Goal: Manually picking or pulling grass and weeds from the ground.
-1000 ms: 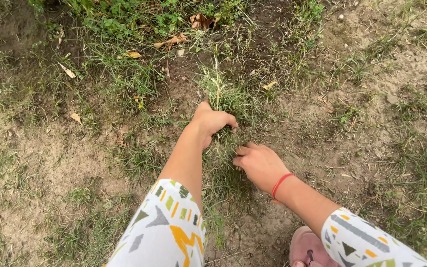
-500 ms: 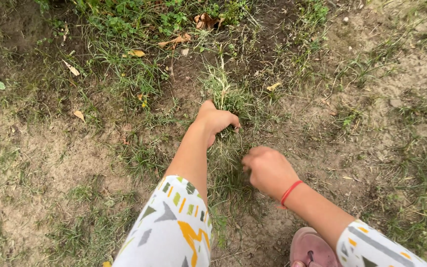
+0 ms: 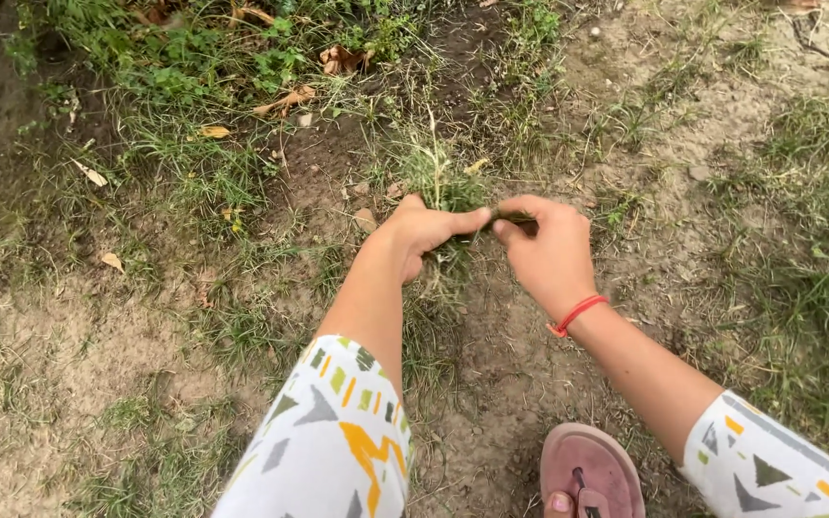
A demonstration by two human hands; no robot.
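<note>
A: Head view looks down on patchy ground (image 3: 69,326), part sand and part grass. From the left side, what do you see first?

B: First some dry leaves (image 3: 91,174) on the soil, well apart from the hands. I see no container in this view, so nothing lies inside one.

A: And the left hand?

B: The left hand (image 3: 421,230) is clenched around a grass tuft (image 3: 437,173). The blades stand up just above the fist, and more grass hangs below it, near the wrist. The sleeve (image 3: 323,436) on that arm is white with grey, green and orange shapes.

A: Where is the tuft relative to the right hand?

B: The tuft is just to the left of the right hand (image 3: 551,251). That hand pinches a few dark green blades between thumb and fingers, at the side of the tuft. The fingertips of both hands almost touch, maybe they do touch; I cannot tell exactly.

A: Anything more on the right?

B: A red band (image 3: 576,314) goes around the right wrist. Below it, near the bottom edge, a pink sandal (image 3: 592,470) rests on bare soil, with one toe visible.
</note>
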